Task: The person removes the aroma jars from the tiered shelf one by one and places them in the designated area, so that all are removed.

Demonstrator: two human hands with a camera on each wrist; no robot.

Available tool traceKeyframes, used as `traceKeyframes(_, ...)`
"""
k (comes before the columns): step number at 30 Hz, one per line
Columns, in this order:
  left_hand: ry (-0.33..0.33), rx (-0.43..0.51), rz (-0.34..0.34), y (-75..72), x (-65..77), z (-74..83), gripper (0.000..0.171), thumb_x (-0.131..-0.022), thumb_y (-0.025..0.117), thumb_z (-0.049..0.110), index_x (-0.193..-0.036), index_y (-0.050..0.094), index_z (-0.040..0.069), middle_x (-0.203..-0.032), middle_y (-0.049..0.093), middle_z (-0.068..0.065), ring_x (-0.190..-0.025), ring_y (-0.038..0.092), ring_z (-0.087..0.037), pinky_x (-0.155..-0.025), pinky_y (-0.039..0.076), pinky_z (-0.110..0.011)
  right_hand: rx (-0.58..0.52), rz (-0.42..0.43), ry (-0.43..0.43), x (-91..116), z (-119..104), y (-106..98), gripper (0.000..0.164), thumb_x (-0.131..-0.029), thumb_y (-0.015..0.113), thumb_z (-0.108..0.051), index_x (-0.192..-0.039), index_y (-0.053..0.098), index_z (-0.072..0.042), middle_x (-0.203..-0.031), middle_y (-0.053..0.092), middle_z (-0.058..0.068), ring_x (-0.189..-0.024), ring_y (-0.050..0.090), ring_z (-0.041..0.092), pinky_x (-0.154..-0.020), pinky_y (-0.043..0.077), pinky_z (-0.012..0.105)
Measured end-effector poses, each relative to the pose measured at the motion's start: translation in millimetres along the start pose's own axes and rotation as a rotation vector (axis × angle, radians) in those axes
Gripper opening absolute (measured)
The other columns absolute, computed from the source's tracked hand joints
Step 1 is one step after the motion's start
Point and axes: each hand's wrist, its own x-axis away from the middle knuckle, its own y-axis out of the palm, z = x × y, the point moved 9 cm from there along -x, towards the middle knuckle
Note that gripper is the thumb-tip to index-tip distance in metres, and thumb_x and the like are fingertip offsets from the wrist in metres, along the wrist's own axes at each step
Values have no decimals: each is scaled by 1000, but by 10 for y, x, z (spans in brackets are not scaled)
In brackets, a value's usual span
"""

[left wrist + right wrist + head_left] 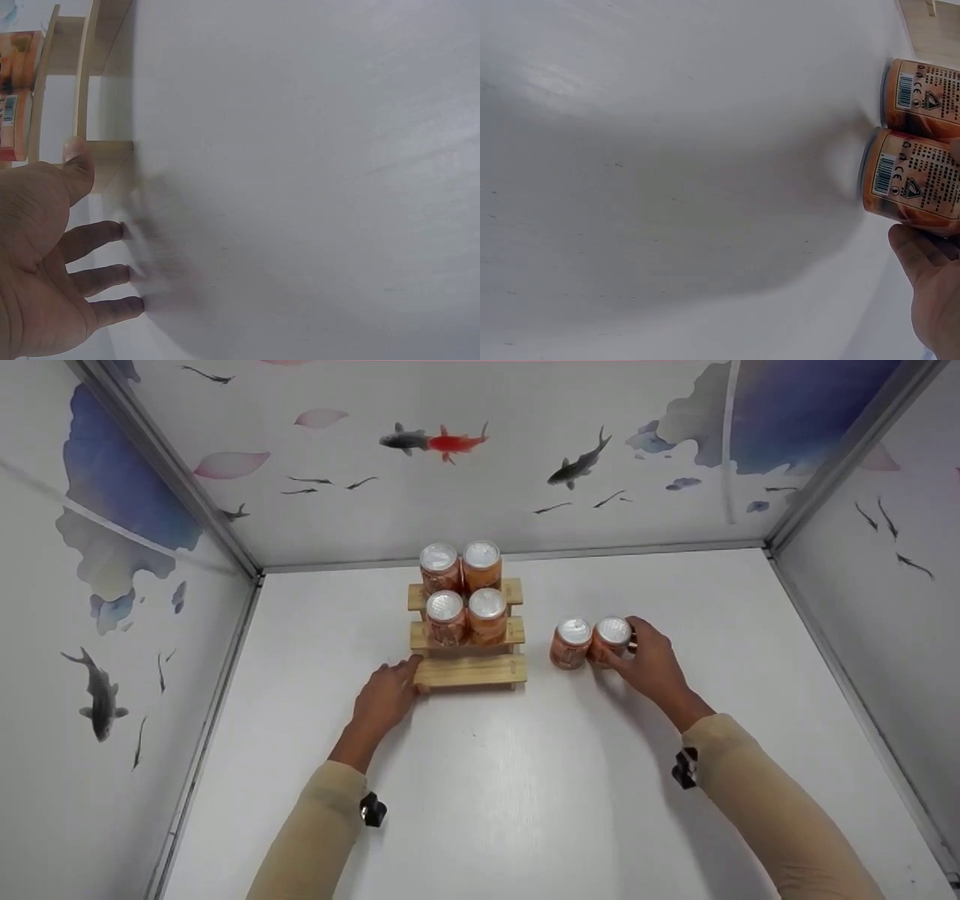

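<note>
A three-step wooden rack (pixel 471 670) stands on the table, with two orange cans with silver lids on its top step and two on its middle step. My left hand (pixel 385 697) is at the left end of the bottom step. In the left wrist view its thumb (pixel 78 169) touches the step's edge, while other fingers reach toward the tabletop. Right of the rack, two more cans stand upright side by side. My right hand (pixel 651 662) grips the outer can (pixel 606 643) from its right side; the inner can (pixel 570 649) stands against it or very near it.
The white tabletop (pixel 495 802) extends in front of the rack. Panels printed with fish close in the back (pixel 495 510) and both sides. Small black devices sit at both wrists.
</note>
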Motion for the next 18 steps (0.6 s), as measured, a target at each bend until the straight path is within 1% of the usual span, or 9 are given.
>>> traceKeyframes(2, 15, -4, 6, -11, 0, 10, 59, -111, 66, 37, -167, 49, 26, -167, 56, -17, -158, 46, -53, -123, 46, -70, 19, 2, 0, -1, -9, -8, 65, -101, 83, -21, -148, 51, 11, -143, 65, 32, -134, 67, 49, -108, 61, 61)
traceKeyframes(6, 22, -6, 6, -16, 4, 17, 60, -110, 67, 39, -166, 49, 26, -166, 56, -17, -158, 45, -53, -123, 46, -70, 82, 14, -5, 2, -48, -38, 70, -102, 83, -27, -150, 50, 12, -141, 65, 33, -133, 66, 49, -108, 59, 64)
traceKeyframes(11, 16, -15, 5, -10, 0, 12, 62, -110, 66, 43, -166, 49, 27, -167, 56, -17, -158, 46, -52, -123, 47, -69, 151, 37, -16, 2, -127, -91, 76, -104, 79, -30, -158, 45, 12, -148, 61, 36, -140, 61, 53, -116, 52, 68)
traceKeyframes(15, 12, -19, 8, -13, -1, 6, 59, -111, 66, 38, -166, 49, 27, -167, 56, -16, -157, 47, -52, -122, 47, -70, 161, 54, -36, -28, -246, -127, 77, -105, 76, -35, -161, 45, 8, -156, 55, 35, -145, 57, 56, -120, 49, 70)
traceKeyframes(18, 15, -15, 6, -6, -4, 10, 58, -112, 66, 35, -167, 49, 25, -166, 56, -17, -157, 47, -53, -123, 46, -70, 178, 60, -67, -57, -356, -130, 77, -105, 75, -38, -162, 46, 6, -157, 55, 34, -144, 58, 55, -118, 50, 70)
